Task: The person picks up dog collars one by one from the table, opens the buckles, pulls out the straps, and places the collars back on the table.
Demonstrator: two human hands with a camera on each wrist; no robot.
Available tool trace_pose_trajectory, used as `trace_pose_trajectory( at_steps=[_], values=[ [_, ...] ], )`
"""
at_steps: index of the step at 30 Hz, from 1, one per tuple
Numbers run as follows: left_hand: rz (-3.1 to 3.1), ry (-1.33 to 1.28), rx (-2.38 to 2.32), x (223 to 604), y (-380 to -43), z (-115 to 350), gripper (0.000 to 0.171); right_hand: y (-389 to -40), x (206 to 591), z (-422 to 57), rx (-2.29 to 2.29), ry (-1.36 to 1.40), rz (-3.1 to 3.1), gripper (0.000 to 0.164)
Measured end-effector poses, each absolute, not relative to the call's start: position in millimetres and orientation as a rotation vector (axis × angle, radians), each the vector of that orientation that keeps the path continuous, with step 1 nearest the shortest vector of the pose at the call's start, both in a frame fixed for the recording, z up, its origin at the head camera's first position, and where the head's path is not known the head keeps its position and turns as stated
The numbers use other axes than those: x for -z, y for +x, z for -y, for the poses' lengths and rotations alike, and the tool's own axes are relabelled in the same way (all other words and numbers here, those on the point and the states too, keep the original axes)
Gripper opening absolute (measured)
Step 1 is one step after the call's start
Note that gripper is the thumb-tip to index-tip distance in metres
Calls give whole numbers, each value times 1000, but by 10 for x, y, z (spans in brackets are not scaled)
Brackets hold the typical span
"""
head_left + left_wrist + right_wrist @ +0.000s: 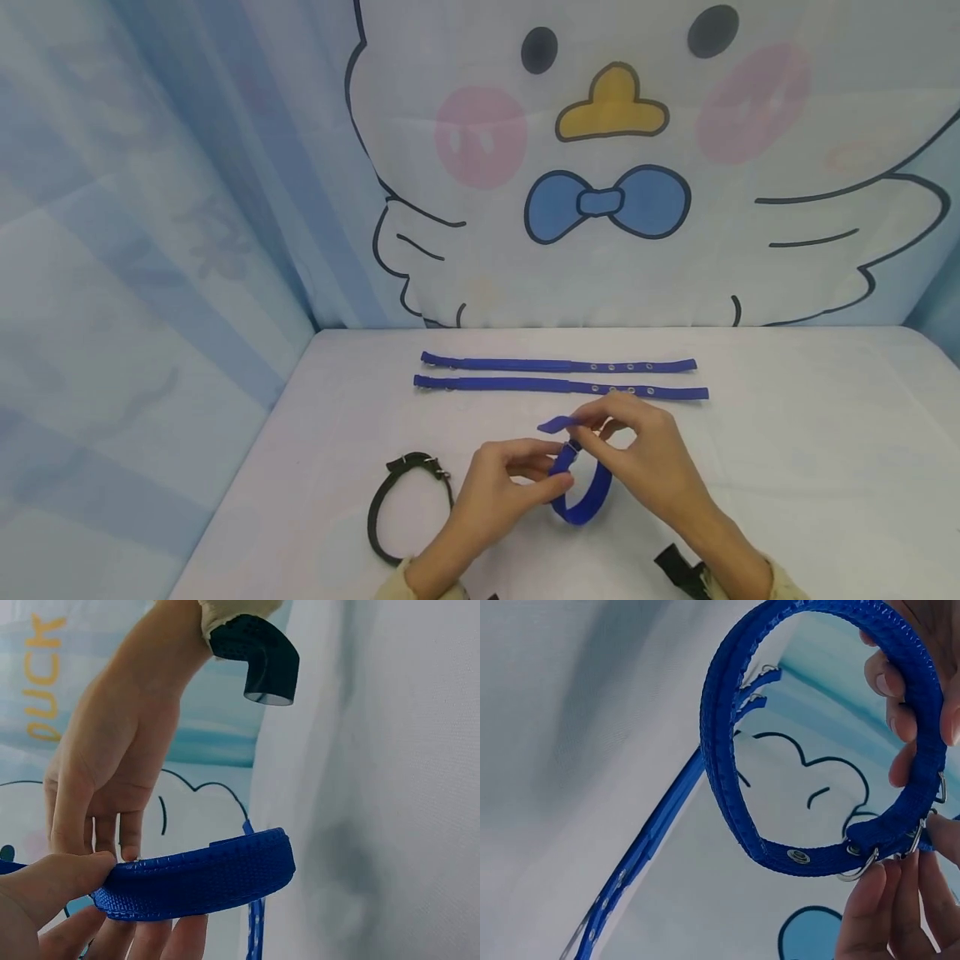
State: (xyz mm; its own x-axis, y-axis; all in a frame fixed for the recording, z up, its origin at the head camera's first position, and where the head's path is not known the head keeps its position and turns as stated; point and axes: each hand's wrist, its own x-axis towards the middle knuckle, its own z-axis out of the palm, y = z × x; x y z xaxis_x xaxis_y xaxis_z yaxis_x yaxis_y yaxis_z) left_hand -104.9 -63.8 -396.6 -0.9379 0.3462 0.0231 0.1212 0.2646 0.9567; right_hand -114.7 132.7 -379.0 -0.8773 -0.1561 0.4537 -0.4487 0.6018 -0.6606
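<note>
A blue collar (581, 512) is bent into a loop above the table, with its metal buckle (916, 837) at the join and a D-ring (861, 868) beside it. My left hand (498, 492) grips the band between thumb and fingers, close to the buckle. With thumb and fingertips, my right hand (648, 454) pinches the strap by the buckle. The pointed strap tip (557, 424) sticks out past those fingers to the left. One metal eyelet (799, 856) shows on the band in the right wrist view.
Two more blue collars (495, 364) lie straight and parallel across the back of the white table (810, 442). A black collar (373, 517), buckled into a ring, lies left of my left hand. Behind the table hangs a curtain (480, 267) printed with a cartoon duck.
</note>
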Motion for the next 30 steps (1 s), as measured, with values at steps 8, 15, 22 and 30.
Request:
trace_pose_trajectory(
  at_steps=[8,15,22,30],
  values=[
    [-2300,394,-1786,3973,-1067,671,28,-1126,3770,-1403,-1147,559,2482,21],
    [-2186,311,-1861,3950,-1080,711,27,-1083,3748,-1520,-1102,493,2603,29],
    [-2118,256,-1914,3955,-1090,746,28,-1073,3772,-1576,-1198,504,2678,31],
    [-2135,209,-1936,3934,-1082,752,26,-1065,3777,-1595,-1171,529,2706,25]
  ],
)
